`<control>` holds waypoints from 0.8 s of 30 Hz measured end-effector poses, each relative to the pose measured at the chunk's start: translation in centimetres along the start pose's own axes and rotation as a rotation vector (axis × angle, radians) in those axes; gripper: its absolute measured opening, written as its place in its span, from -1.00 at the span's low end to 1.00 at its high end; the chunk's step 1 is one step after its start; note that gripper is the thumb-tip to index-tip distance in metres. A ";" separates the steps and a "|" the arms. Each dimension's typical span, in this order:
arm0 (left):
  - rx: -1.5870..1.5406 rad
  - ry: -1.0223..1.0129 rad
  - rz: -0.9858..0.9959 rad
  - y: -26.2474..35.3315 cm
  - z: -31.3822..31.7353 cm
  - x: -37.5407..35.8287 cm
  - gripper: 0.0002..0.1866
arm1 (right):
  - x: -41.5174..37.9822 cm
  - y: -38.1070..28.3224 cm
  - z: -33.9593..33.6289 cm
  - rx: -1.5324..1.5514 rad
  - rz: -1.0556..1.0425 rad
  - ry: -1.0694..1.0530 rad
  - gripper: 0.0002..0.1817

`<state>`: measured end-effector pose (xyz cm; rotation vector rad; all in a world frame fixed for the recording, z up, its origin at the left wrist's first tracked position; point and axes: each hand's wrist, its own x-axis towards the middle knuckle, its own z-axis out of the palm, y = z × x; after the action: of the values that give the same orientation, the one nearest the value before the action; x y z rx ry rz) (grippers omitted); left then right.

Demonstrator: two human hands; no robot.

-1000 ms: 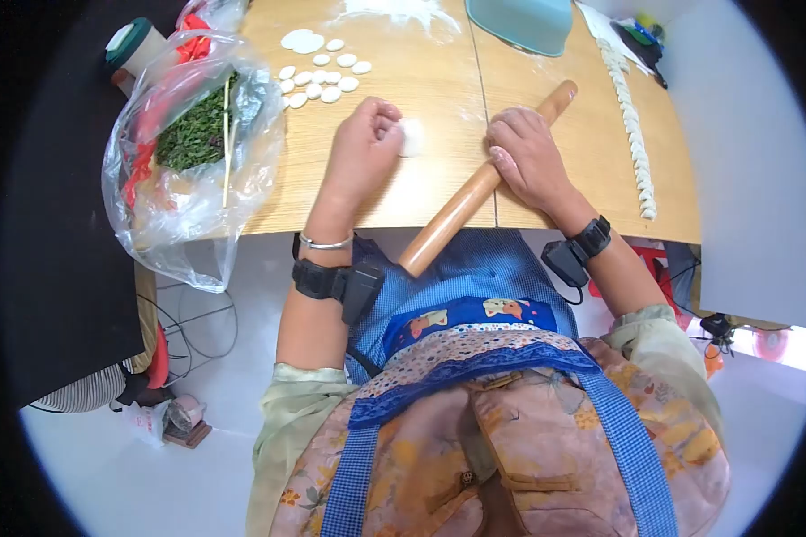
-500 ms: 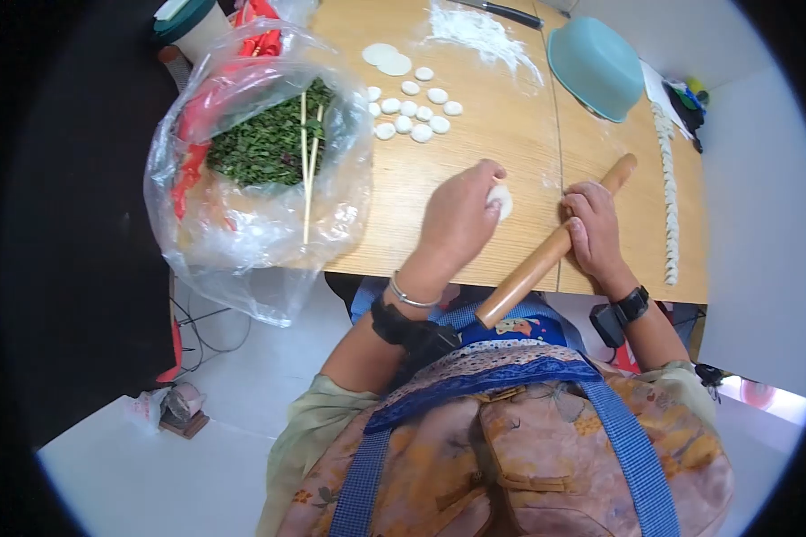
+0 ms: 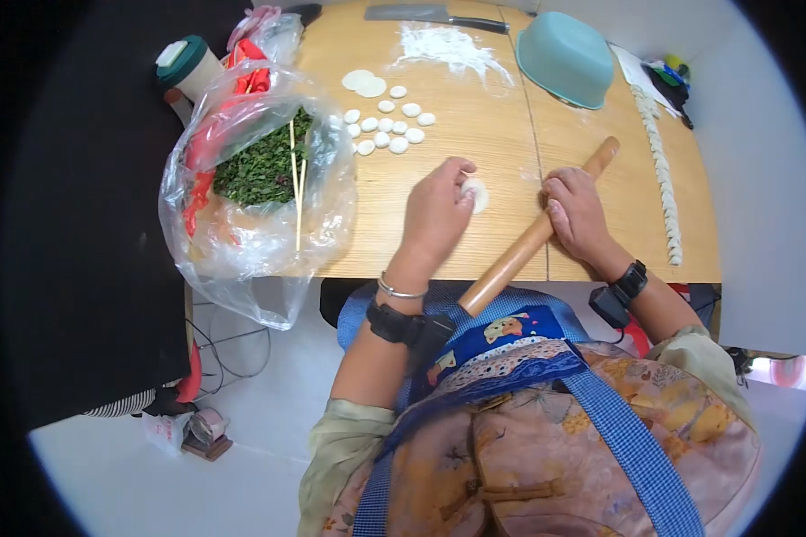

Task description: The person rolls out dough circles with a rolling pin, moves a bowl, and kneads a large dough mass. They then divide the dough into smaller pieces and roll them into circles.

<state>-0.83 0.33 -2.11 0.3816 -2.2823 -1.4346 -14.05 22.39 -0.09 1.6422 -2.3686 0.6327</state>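
Note:
My left hand [image 3: 436, 210] pinches the edge of a small flat dough wrapper [image 3: 479, 196] over the front of the wooden table. To its right, my right hand [image 3: 578, 213] is wrapped round a wooden rolling pin [image 3: 510, 266]. The pin slants from the table's front edge up to the right, its near end jutting past the edge. It stands apart from the wrapper. Several small round dough pieces [image 3: 382, 140] lie beyond my left hand, with rolled wrappers [image 3: 364, 83] behind them.
At left, a clear plastic bag [image 3: 327, 224] holds chopped greens [image 3: 258, 170] and chopsticks [image 3: 295, 183]. A cleaver [image 3: 407, 12] and spread flour [image 3: 450, 49] are at the back. A teal basin [image 3: 564, 61] stands back right; a row of shaped dough pieces [image 3: 659, 174] runs along the right.
The view has swung, so the table and its things appear shifted left. Both hands keep their holds on the dough wrapper and the rolling pin.

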 end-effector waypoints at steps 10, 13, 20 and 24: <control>0.000 -0.069 -0.024 -0.2 0.3 1.1 -0.66 | 0.9 1.6 1.2 0.056 -0.148 0.174 -0.85; -0.143 -0.129 -0.127 0.5 0.0 1.0 -0.65 | 2.0 2.6 2.0 0.096 -0.210 0.235 -0.84; -0.247 -0.194 -0.305 1.4 -0.7 1.6 -0.67 | 3.3 3.7 2.9 0.079 -0.262 0.268 -0.82; -0.183 -0.212 -0.319 2.3 -0.7 1.2 -0.69 | 3.0 3.6 3.0 0.074 -0.275 0.250 -0.81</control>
<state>-1.55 0.22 0.46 0.5809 -2.3022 -1.9074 -18.24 19.54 -2.45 1.7601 -1.9251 0.8236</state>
